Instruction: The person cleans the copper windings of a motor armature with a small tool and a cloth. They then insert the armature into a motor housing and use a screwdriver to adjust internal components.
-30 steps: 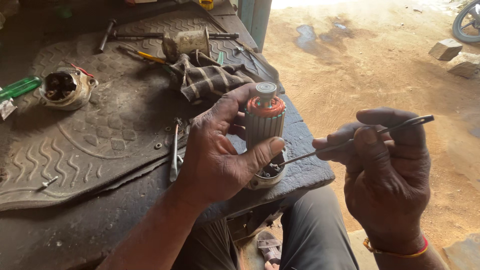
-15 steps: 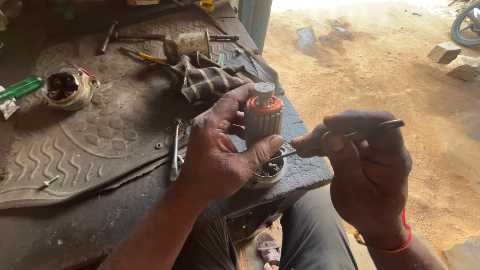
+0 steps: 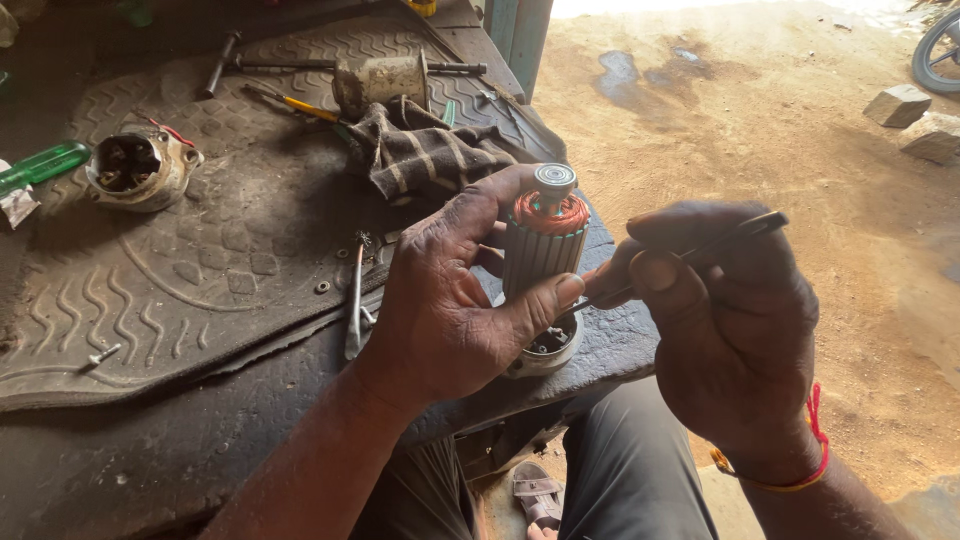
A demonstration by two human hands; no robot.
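Right hand point(image 3: 735, 345) drawn closer | fingers pinch thin tool point(image 3: 700, 248) | left hand point(image 3: 450, 300) fingers grip armature point(image 3: 543, 250) upright

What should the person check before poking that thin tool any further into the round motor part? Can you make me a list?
1. Left hand grips the motor part firmly, thumb across its front: ok.
2. Motor part stands upright on the round cap below it: ok.
3. Right hand pinches the thin tool steadily: ok.
4. Tool tip aimed at the right spot: cannot tell, the fingers hide the tip.
5. Cap sits safely on the bench: not ok, it is close to the edge.
6. Loose screw and metal rod on the rubber mat lie apart from the hands: ok.
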